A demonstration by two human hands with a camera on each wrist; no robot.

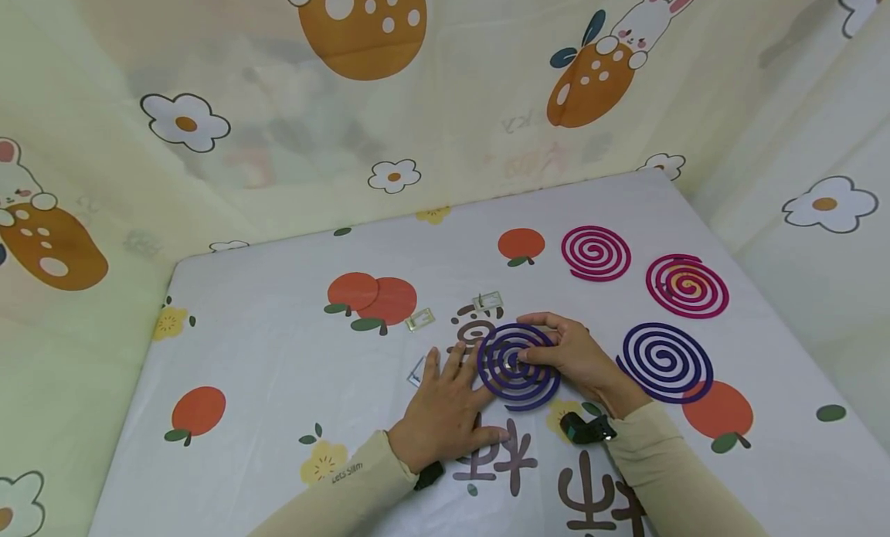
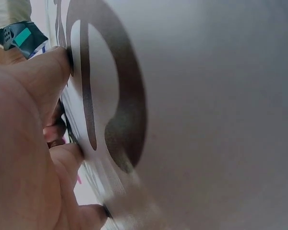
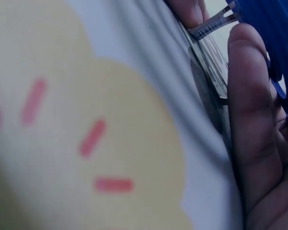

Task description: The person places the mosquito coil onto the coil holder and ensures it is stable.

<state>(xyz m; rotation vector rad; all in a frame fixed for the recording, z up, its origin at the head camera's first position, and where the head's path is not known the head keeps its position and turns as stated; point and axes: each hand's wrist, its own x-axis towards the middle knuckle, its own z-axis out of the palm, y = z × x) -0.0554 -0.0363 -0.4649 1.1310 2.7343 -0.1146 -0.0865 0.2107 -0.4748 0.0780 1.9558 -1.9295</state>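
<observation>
Right hand (image 1: 579, 359): thumb and fingers clamped on the dark blue, flat spiral coil (image 1: 512, 376); thumb tip near the middle, index at the far rim, about twelve o'clock.
Left hand (image 1: 445, 413): fingers straight and apart on the white printed tablecloth (image 1: 264, 413), at the coil's eight o'clock.
Held coil: five o'clock from the head view's centre; right wrist view shows it raised off the cloth.
Slim silver metal stand (image 3: 215, 24): upright-ish below the coil, a fingertip near its foot; we can't confirm whether it's seated.
Loose flat metal stand (image 1: 420, 319): ten o'clock of the held coil; second flat metal stand (image 1: 487, 300): eleven.
Other coils: second dark blue spiral (image 1: 664, 359) at three o'clock, magenta spiral (image 1: 594, 250) at one, magenta spiral with yellow centre (image 1: 688, 284) at two.
Handling: we'd guess light, stiff, dry, brittle, not slippery.
Hold: we'd support rim and centre together, never pry single loops; twisting could snap them.
</observation>
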